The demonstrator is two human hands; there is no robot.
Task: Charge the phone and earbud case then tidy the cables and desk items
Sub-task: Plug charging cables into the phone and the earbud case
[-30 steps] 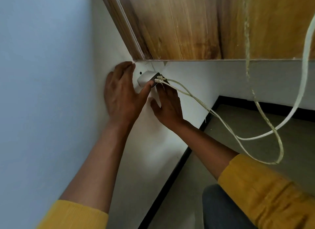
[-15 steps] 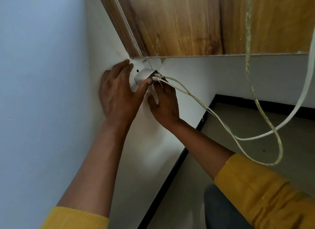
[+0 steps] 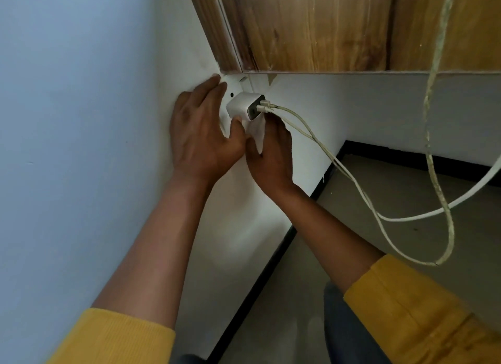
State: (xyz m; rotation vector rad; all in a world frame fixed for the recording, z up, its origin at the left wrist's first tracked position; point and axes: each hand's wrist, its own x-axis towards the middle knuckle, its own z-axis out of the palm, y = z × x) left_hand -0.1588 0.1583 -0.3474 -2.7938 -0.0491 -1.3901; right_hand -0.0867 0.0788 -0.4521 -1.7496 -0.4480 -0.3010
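White charger brick [image 3: 245, 105] sits plugged into a wall socket plate [image 3: 230, 92] in the wall corner, just under the lower edge of the wooden surface [image 3: 311, 30]. Two thin cables [image 3: 303, 128] run out of its dark end face and droop toward the floor [image 3: 406, 201]; a flat white cable [image 3: 482, 182] and a frayed cord [image 3: 433, 92] hang further right.

Left hand [image 3: 202, 130]: fingers straight, flat on the wall beside the socket, thumb touching the brick's underside. Right hand [image 3: 273, 152]: just below the brick's cable end, fingers hidden behind it, so cannot tell if it grips anything.

Handling guess: brick is light, rigid, smooth plastic, likely a bit slippery; best taken by the sides of the body, not by the cables. Cables are soft and limp, connectors stiff; pulling on the cord could strain the ports. Phone and earbud case not in view.
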